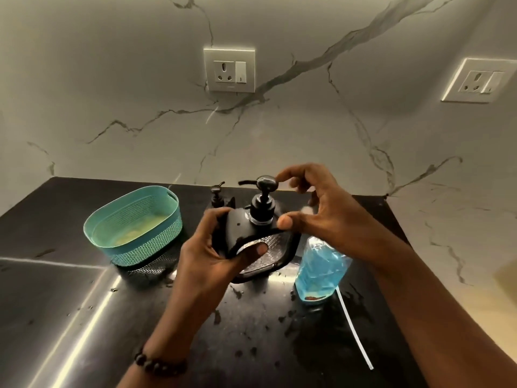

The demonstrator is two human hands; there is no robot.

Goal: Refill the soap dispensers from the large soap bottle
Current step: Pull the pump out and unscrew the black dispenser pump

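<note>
The dispenser (246, 228), black, is held above the dark counter (70, 289), in front of the marble wall. Its pump (261, 200) stands nearly upright, and the nozzle points left. The ribbed tray part faces the camera.

The left hand (207, 247) grips the dispenser body from the left; its thumb lies across the tray edge. The right hand (310, 200) arches over the pump. Its index fingertip touches the pump head and its thumb tip rests beside the collar. Whether it grips is unclear.

The bottle (319, 270), clear with blue soap, stands just right of the dispenser; the right forearm hides its top. A second pump (216, 196) shows behind, its body hidden. A teal basket (134, 225) sits left.
</note>
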